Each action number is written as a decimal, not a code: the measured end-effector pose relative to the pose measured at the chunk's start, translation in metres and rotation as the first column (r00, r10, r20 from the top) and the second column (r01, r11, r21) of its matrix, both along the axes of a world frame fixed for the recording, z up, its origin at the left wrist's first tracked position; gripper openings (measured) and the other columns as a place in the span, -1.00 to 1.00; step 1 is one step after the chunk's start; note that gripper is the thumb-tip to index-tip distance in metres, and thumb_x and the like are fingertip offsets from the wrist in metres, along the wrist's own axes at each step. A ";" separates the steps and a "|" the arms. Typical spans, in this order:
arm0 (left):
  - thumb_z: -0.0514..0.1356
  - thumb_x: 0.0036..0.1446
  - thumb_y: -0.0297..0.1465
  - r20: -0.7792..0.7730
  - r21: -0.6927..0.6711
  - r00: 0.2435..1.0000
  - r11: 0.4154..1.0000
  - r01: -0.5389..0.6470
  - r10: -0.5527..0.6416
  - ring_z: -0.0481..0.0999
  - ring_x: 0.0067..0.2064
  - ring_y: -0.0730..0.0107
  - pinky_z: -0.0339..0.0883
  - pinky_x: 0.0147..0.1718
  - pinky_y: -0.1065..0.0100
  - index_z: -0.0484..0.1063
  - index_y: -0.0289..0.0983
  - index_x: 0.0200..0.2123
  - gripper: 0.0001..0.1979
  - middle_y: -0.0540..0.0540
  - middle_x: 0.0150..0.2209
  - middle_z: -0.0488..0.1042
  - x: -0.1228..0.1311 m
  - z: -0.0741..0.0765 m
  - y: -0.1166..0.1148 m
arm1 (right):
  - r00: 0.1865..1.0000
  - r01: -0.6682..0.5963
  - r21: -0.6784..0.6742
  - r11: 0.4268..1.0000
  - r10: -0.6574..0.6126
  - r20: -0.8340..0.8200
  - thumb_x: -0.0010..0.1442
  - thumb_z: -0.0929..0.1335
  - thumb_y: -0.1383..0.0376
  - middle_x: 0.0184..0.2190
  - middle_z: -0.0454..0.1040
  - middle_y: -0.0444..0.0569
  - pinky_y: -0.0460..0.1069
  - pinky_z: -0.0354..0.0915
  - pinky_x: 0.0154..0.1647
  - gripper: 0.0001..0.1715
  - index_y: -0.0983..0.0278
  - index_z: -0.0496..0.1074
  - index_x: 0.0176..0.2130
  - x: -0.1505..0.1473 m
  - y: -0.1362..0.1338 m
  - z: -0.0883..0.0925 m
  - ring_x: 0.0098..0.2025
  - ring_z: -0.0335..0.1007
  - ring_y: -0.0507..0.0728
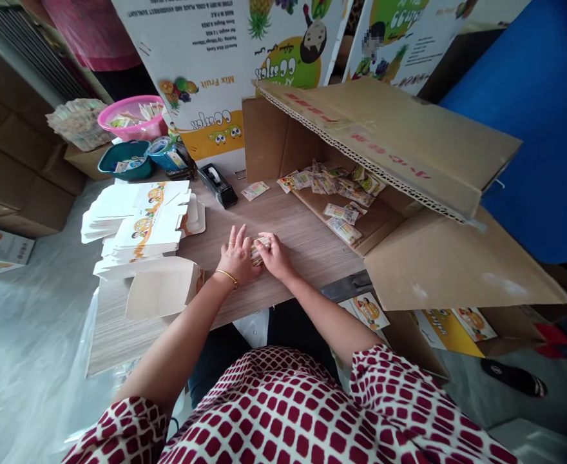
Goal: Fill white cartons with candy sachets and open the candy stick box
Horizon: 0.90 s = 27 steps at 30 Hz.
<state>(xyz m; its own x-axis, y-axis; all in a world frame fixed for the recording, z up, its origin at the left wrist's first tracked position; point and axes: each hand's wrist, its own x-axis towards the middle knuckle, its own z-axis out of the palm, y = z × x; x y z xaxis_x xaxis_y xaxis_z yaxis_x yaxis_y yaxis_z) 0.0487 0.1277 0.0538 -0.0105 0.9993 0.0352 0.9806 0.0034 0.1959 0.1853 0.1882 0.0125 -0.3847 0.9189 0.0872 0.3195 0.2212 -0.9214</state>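
Observation:
My left hand (236,256) and my right hand (274,255) meet at the middle of a wood-grain table (283,219), both gripping a small bundle of printed sachets (259,251). The bundle is mostly hidden by my fingers. Beyond my hands, a single sachet (255,191) lies on the table. Several loose sachets (332,187) fill a brown cardboard box (384,154) on the right. To the left of my hands stand a stack of flat printed cartons (143,225) and a partly folded carton (162,288). A gold bangle circles my left wrist.
A black tape dispenser (218,185) stands on the table. Behind it are a pink basket (131,119), a teal bowl (125,161) and large printed boards (220,71). Brown cartons (13,148) sit left. The box's flaps (390,138) project to the right.

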 end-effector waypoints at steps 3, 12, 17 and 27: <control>0.29 0.08 -0.26 0.052 -0.026 0.997 0.998 0.059 -0.058 0.34 0.28 -0.09 0.35 0.15 -0.01 0.22 -0.25 0.32 -0.26 -0.31 0.34 0.28 0.004 0.002 -0.004 | 0.975 -0.205 -0.161 0.965 0.187 -0.121 0.45 0.21 0.03 0.26 0.40 0.13 0.03 0.29 0.27 -0.48 0.25 0.35 0.21 0.017 0.013 0.009 0.27 0.35 0.14; 0.31 0.02 -0.35 0.328 0.070 0.944 0.997 0.023 -0.045 0.43 0.19 0.00 0.34 0.23 0.03 0.21 -0.22 0.32 -0.23 -0.24 0.22 0.40 0.030 0.016 -0.121 | 0.950 -0.284 -0.176 0.943 0.252 -0.185 0.37 0.30 0.24 0.10 0.53 0.15 0.05 0.32 0.24 -0.65 0.28 0.44 0.09 -0.024 0.046 0.062 0.12 0.48 0.14; 0.27 0.07 -0.37 0.196 0.306 0.957 0.913 -0.269 0.216 0.37 0.26 0.01 0.33 0.26 0.03 0.06 -0.18 0.37 -0.19 -0.27 0.27 0.33 -0.029 0.071 -0.193 | 0.631 -0.769 0.006 0.640 0.760 -0.156 0.20 0.49 0.14 0.37 0.28 0.01 0.06 0.25 0.31 -0.23 0.19 0.30 0.32 -0.088 -0.007 0.086 0.34 0.27 0.19; 0.22 0.17 -0.11 -0.144 -0.032 0.838 0.844 -0.536 0.526 0.54 0.05 -0.09 0.45 0.01 0.05 0.23 -0.34 0.28 -0.31 -0.37 0.09 0.47 -0.109 0.065 -0.137 | 0.879 -0.412 0.156 0.898 0.346 0.328 0.44 0.23 0.17 -0.26 0.64 0.01 -0.02 0.28 -0.17 -0.62 0.20 0.59 -0.19 -0.099 -0.065 0.090 -0.20 0.53 0.20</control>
